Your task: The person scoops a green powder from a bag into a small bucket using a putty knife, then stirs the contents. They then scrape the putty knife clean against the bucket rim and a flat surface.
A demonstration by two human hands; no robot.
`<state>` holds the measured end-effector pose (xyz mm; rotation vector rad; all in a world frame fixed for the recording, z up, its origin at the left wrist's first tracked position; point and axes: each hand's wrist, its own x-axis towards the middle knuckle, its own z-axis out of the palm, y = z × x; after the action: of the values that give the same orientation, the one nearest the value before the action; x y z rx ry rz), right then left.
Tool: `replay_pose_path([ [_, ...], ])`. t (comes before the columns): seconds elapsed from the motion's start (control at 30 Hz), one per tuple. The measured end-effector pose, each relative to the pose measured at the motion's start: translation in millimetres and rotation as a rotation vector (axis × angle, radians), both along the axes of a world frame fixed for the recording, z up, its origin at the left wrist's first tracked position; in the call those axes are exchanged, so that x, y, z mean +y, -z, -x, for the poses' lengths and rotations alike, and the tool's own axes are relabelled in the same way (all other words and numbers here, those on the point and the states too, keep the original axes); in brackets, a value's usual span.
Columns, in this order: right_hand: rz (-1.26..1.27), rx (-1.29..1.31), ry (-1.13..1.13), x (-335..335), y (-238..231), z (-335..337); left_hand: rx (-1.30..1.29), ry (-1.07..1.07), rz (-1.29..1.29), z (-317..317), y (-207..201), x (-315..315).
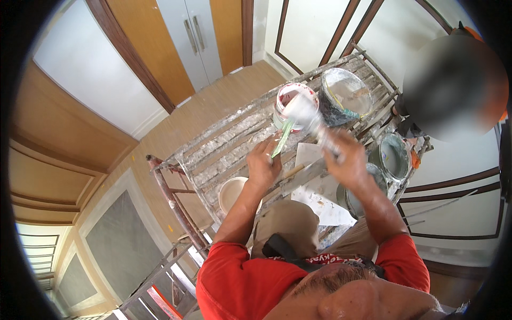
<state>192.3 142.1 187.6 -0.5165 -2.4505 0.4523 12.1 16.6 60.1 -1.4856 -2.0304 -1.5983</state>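
My left hand [264, 161] is closed around a flat green tool [284, 140] that looks like a scraper or putty knife; its far end is hidden by white smear. My right hand [346, 160] grips a tool with a pale blade [304, 113], blurred by motion, so its exact kind is unclear. The two tools meet, or nearly meet, over a white bucket [279, 118] with red stains round its rim. Just right of that bucket is a larger dark bucket [341, 118] with pale residue inside. A cream tub [226, 186] stands beside my left forearm.
The slatted scaffold platform [213, 152] is crusted with white. Grey buckets [396, 156] stand to the right, near a white board [325, 205]. Another person [453, 90], largely blurred, is at the upper right. A scaffold rail [176, 202] borders the left side.
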Motion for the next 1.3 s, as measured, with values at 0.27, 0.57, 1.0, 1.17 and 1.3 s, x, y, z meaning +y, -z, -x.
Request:
replay_pose_path([
  [0.27,-0.059,-0.139,-0.182,-25.0,-0.4,4.0,-0.262,0.040,-0.140,0.2,17.0,13.2],
  [0.57,-0.065,0.244,-0.009,1.3,16.2,6.4,-1.927,0.292,-0.641,11.8,-69.0,23.6],
  [1.0,-0.116,0.250,-0.101,-2.9,41.0,12.0,-1.973,0.391,-0.665,1.0,-78.0,32.6],
  [1.17,-0.051,0.355,0.039,-3.6,41.1,9.3,-1.934,0.378,-0.622,-6.4,-88.2,30.4],
  [1.3,-0.245,0.184,-0.266,-12.5,38.7,4.7,-1.886,0.423,-0.647,-0.5,-71.1,31.1],
])
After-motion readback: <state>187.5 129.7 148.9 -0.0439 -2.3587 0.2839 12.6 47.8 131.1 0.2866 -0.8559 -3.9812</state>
